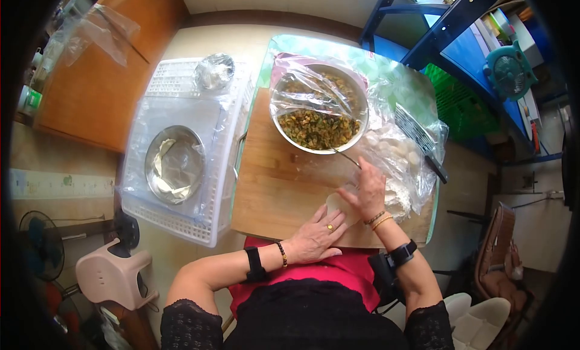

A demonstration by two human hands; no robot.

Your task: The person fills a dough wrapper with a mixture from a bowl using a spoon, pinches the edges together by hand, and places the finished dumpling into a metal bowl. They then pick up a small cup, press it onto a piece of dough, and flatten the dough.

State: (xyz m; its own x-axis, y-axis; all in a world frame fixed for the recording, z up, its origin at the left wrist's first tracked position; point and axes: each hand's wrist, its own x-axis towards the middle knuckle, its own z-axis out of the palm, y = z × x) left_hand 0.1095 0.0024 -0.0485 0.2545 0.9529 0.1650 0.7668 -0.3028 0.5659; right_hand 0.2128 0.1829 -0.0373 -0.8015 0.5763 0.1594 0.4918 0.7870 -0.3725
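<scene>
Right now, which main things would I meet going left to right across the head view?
Black fan → pink stool → metal bowl with dough strips → left hand → right hand → knife → teal fan. The bowl of filling overlaps the hands' span, so it is left out.

looks like a home kitchen, with chopped filling [318, 129], wooden board [272, 190], small fan [507, 72] and plastic stool [106, 278].
</scene>
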